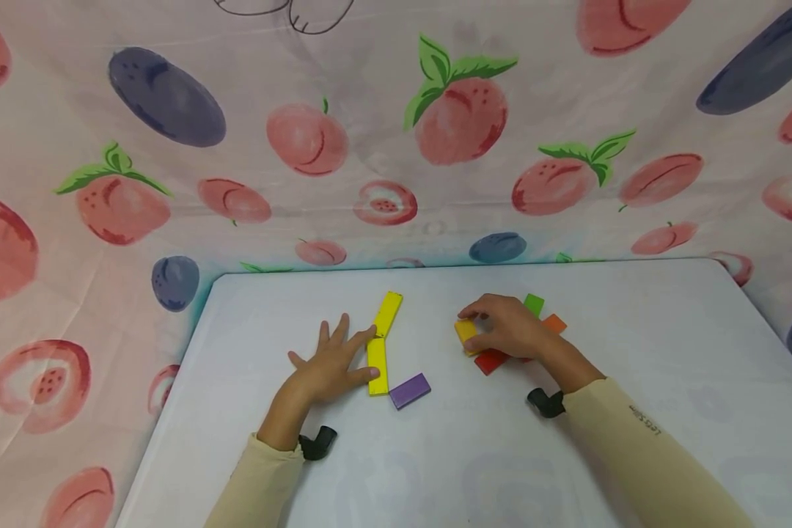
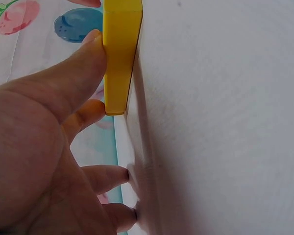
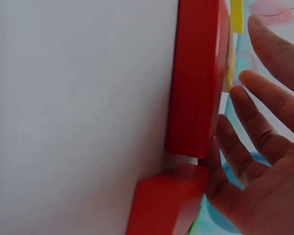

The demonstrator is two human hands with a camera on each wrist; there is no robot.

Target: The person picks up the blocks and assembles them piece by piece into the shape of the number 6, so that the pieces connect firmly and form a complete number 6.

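My left hand (image 1: 326, 374) is spread over the left part of the white tabletop. Its thumb lies against a yellow block (image 1: 378, 370), and its index finger reaches the spot where a second yellow block (image 1: 388, 312) meets the first at an angle. In the left wrist view, the thumb touches the side of a yellow block (image 2: 121, 58). A purple block (image 1: 410, 391) lies by the lower end of the yellow pair. Farther right, my right hand (image 1: 511, 326) pinches an orange-yellow block (image 1: 466, 334) between thumb and fingers, next to a red block (image 1: 490, 360).
Beyond the right hand lie a green block (image 1: 534, 303) and an orange block (image 1: 555, 323). A second red block (image 3: 169, 200) shows in the right wrist view, partly hidden from above by the hand. Fruit-printed cloth (image 1: 383, 147) hangs behind the white tabletop (image 1: 475, 469).
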